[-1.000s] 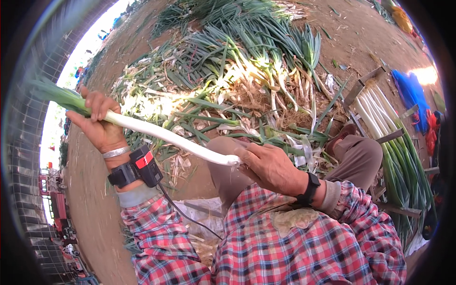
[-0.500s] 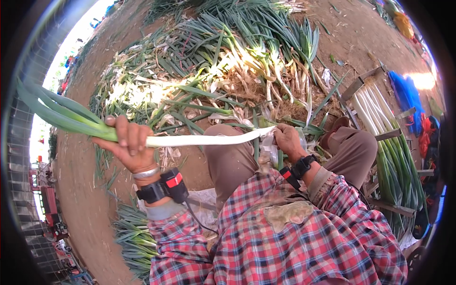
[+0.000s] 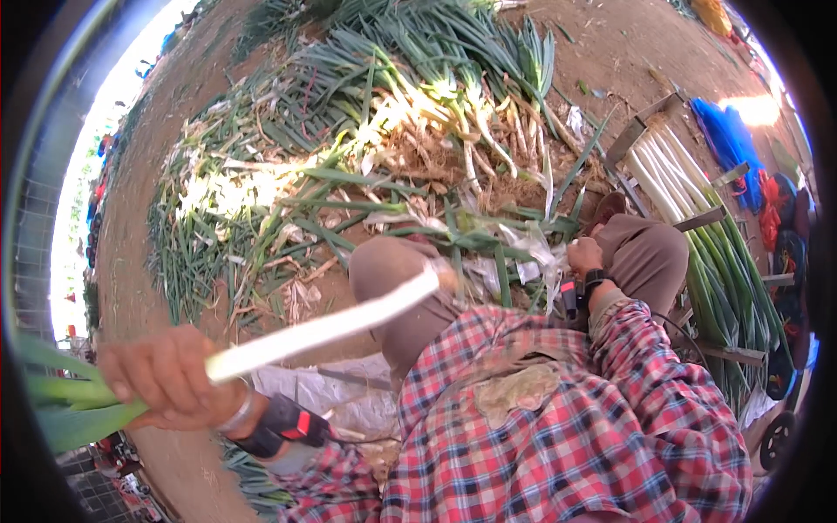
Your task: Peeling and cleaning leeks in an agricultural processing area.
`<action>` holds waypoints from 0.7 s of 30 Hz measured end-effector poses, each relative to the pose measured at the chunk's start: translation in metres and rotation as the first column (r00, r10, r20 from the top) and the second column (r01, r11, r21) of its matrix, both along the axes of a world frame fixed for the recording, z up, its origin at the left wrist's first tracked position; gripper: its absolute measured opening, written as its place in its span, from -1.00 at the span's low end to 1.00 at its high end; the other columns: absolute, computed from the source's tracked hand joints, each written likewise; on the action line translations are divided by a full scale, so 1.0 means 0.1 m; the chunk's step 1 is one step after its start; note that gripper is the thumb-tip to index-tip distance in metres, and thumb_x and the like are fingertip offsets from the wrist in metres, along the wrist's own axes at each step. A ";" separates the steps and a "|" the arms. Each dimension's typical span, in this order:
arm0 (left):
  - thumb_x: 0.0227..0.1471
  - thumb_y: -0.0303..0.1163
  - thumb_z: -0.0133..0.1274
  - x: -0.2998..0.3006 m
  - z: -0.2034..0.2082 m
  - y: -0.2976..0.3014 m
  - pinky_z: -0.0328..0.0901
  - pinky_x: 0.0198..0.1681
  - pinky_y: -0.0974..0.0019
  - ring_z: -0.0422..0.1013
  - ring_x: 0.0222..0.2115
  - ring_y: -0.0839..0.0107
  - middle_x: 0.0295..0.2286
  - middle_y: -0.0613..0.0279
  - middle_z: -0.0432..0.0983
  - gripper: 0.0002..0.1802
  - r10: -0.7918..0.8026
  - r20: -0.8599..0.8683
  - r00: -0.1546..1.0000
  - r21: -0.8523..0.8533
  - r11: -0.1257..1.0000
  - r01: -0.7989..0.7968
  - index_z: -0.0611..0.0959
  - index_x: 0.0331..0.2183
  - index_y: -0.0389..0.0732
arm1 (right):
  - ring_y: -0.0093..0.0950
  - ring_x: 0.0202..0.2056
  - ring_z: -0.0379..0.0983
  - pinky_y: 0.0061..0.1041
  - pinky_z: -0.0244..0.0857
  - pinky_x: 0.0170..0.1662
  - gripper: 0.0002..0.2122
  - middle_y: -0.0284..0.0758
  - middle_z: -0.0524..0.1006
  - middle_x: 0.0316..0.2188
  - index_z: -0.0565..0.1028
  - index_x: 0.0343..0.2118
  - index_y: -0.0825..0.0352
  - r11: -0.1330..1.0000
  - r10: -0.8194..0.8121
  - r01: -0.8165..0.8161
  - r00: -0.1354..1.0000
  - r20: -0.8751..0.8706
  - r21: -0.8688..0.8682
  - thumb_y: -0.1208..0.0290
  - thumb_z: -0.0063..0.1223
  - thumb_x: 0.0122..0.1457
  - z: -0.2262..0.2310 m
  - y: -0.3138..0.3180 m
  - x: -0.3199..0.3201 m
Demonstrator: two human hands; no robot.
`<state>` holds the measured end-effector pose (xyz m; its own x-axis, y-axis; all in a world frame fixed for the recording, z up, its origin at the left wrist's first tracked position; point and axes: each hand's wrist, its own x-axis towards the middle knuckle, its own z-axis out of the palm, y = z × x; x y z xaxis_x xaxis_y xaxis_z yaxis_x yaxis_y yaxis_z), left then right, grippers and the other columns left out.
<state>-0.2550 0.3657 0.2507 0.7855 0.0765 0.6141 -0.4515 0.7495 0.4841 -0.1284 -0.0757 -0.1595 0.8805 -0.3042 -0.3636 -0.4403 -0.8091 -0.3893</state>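
My left hand (image 3: 174, 376) is closed around a long green onion (image 3: 323, 331) at the lower left, gripping it where the white stalk meets the green leaves. The leaves trail off past the hand at the left, and the white end points up and right over my knee, its tip smeared by motion. My right hand (image 3: 585, 255) is a closed fist beside my right knee, apart from the stalk. Pale strips of peeled onion skin (image 3: 542, 251) hang at its fingers. Both wrists wear black bands with small devices.
A large heap of green onions (image 3: 436, 61) with roots lies on the dirt ahead, with leaf scraps (image 3: 218, 200) to its left. At the right, a rack (image 3: 697, 218) holds several cleaned onions. Blue netting (image 3: 725, 148) lies beyond it. More onions (image 3: 253, 479) lie at lower left.
My left hand has swung the onion down and left, toward me. My right hand has come off the stalk's white end and moved right, with pale skin at its fingers.
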 end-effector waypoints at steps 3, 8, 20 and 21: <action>0.08 -0.34 0.06 0.12 0.10 0.05 0.02 -0.84 0.60 0.14 -0.90 0.70 -0.78 0.43 0.25 -0.80 0.033 0.185 0.982 0.167 0.984 -0.065 0.38 -0.46 -0.16 | -0.07 -0.22 0.46 -0.18 0.33 -0.13 -0.75 -0.05 0.53 -0.33 0.51 -0.33 0.39 0.916 0.389 -0.402 0.889 0.241 0.006 0.35 -0.02 -0.04 0.45 0.57 -0.10; 0.09 -0.45 0.00 0.17 0.08 0.05 -0.01 -0.88 0.57 0.13 -0.92 0.68 -0.79 0.40 0.24 -0.85 -0.047 0.164 0.985 0.083 0.996 0.034 0.37 -0.47 -0.17 | -0.12 -0.24 0.46 -0.18 0.32 -0.22 -0.82 -0.14 0.51 -0.27 0.52 -0.33 0.29 0.791 0.583 -0.612 0.750 0.312 -0.008 0.39 0.08 -0.01 1.88 1.35 0.07; 0.12 -0.49 -0.11 -0.16 0.10 0.28 0.06 -0.87 0.53 0.19 -0.89 0.62 -0.77 0.31 0.28 -0.91 -0.163 0.317 0.934 -0.060 0.980 0.191 0.37 -0.44 -0.18 | -0.41 -0.36 0.43 -0.44 0.27 -0.28 -0.84 -0.29 0.49 -0.41 0.49 -0.23 0.39 -0.170 0.553 -0.899 0.253 0.794 0.405 0.45 0.05 0.16 2.83 2.17 -0.53; 0.12 -0.49 -0.11 -0.18 0.11 0.30 0.06 -0.87 0.53 0.19 -0.89 0.62 -0.77 0.31 0.28 -0.91 -0.147 0.324 0.935 -0.053 0.984 0.173 0.37 -0.44 -0.18 | -0.45 -0.38 0.41 -0.45 0.25 -0.30 -0.85 -0.31 0.48 -0.44 0.48 -0.25 0.38 -0.185 0.541 -0.803 0.398 0.741 0.566 0.43 0.03 0.18 2.84 2.20 -0.60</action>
<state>-0.2733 0.3956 0.2614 0.5568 0.0250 0.8303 -0.4429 0.8545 0.2712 -0.1889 0.1439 0.1250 0.4335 0.8310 0.3487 0.3022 0.2305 -0.9249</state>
